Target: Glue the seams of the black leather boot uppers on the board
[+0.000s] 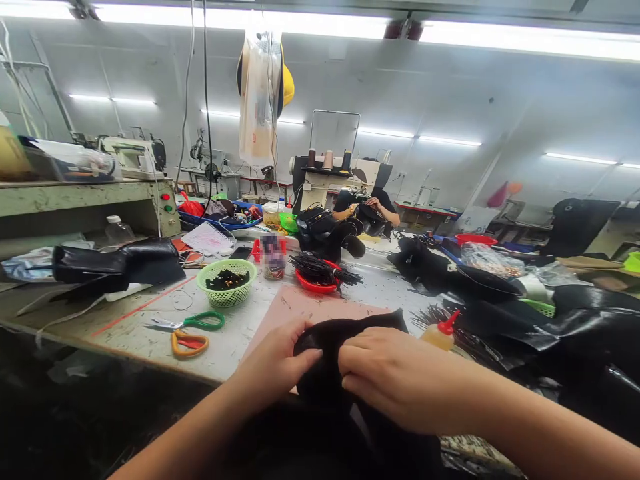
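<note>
Black piece [327, 377] is what I have at the front edge of the worktable [235, 343], between my two hands, partly over the pink sheet [285, 310]. My left hand [280, 357] pinches its near side, thumb on top; my right hand [385, 377] has its fingers bunched together, gripping the material. I judge the step in hand to be handling this piece two-handed; the next move calls for firm, even holds on both sides. To the left lie green-handled scissors [203, 321] and orange-handled scissors [189, 343], with a green basket [233, 293] beyond. A red-capped bottle [440, 333] stands just past my right wrist. Farther off, under strip lights [240, 19], a co-worker [385, 207] sits behind a sewing machine.
</note>
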